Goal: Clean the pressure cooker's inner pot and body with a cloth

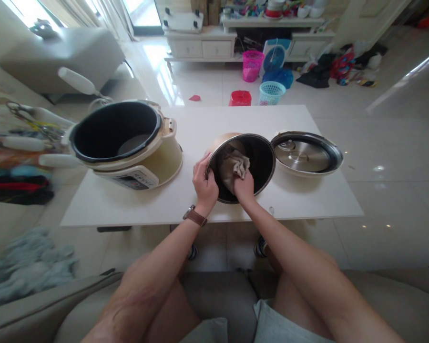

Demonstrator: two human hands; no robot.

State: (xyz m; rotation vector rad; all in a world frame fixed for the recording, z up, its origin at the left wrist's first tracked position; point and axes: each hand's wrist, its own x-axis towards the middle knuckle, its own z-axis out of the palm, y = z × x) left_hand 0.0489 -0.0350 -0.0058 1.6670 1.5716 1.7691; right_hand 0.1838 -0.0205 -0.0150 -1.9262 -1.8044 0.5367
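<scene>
A dark-lined inner pot is tilted toward me over the white table. Its left rim is gripped by my left hand, fingers outside and thumb at the edge. Inside the pot, my right hand is closed on a crumpled grey-beige cloth that lies against the inner wall. The pressure cooker body, cream with a front control panel, stands to the left with its top uncovered. Right of the pot lies a round lid, its metal inner side facing up.
The white table carries these things, with a small clear object near its front edge. White-handled utensils stick out beside the cooker. Beyond are a red stool, a light blue basket and a pink basket.
</scene>
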